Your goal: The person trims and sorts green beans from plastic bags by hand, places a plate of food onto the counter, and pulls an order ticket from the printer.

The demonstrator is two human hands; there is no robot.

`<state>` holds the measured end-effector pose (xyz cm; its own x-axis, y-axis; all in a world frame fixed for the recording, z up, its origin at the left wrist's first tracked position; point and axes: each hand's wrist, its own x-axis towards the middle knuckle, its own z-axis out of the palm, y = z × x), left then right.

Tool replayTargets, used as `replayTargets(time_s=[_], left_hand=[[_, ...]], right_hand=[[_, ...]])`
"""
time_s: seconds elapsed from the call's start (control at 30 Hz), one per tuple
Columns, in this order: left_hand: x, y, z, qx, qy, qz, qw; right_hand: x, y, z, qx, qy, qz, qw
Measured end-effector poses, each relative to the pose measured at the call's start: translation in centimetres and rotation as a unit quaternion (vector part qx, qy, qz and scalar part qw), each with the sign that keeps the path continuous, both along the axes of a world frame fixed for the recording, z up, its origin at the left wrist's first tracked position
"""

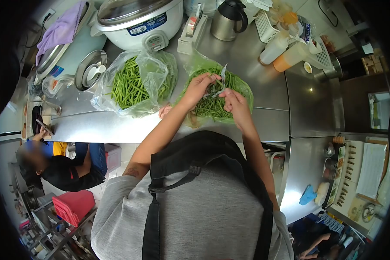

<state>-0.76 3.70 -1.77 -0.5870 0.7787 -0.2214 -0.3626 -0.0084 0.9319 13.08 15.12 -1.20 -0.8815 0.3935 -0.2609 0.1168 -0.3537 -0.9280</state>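
Observation:
My left hand (199, 89) and my right hand (236, 104) are close together, fingers pinched. Between them is a thin, twisted, whitish plastic strip (224, 73), and both hands appear to grip it; the fingers partly hide where. Directly below lies an open, thin green plastic bag (245, 89) full of cut green beans (212, 108). To its left stands a clear plastic bag (102, 95) holding more cut green beans (130, 84). A small pinkish lump (164, 111), of a kind I cannot make out, sits beside my left forearm.
Behind the bags on the steel counter (268, 97) stand a rice cooker (138, 26), a thermal jug (228, 21) and squeeze bottles (286, 58). Metal bowls (87, 69) are at left. A person (69, 169) in black is at lower left, another (323, 240) at lower right.

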Motion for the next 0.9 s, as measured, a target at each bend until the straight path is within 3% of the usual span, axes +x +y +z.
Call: replayTargets(time_s=[0.17, 0.37, 0.47, 0.57, 0.67, 0.77, 0.9], left_hand=[[1.2, -0.3, 0.9, 0.041, 0.048, 0.030, 0.998], [1.7, -0.5, 0.9, 0.071, 0.064, 0.050, 0.994], [1.1, -1.1, 1.1, 0.056, 0.052, 0.069, 0.995], [1.1, -1.5, 0.9, 0.027, 0.058, 0.060, 0.996], [1.4, -1.4, -0.2, 0.075, -0.027, 0.084, 0.993], [2.2, -1.6, 0.7, 0.024, 0.044, 0.082, 0.995], [2.4, -1.7, -1.0, 0.085, -0.015, 0.100, 0.991]], right_hand=[[-0.7, -1.1, 0.0, -0.123, 0.055, -0.132, 0.982], [-0.8, -1.7, 0.1, -0.165, 0.053, -0.137, 0.975], [0.0, -1.3, 0.9, 0.009, -0.016, 0.018, 1.000], [0.2, -1.5, 1.2, 0.216, -0.078, 0.120, 0.966], [0.2, -1.8, 0.6, 0.017, -0.044, 0.061, 0.997], [-0.2, -1.6, -0.7, -0.196, 0.061, -0.090, 0.974], [0.0, -1.0, -2.4, -0.261, 0.085, -0.168, 0.947]])
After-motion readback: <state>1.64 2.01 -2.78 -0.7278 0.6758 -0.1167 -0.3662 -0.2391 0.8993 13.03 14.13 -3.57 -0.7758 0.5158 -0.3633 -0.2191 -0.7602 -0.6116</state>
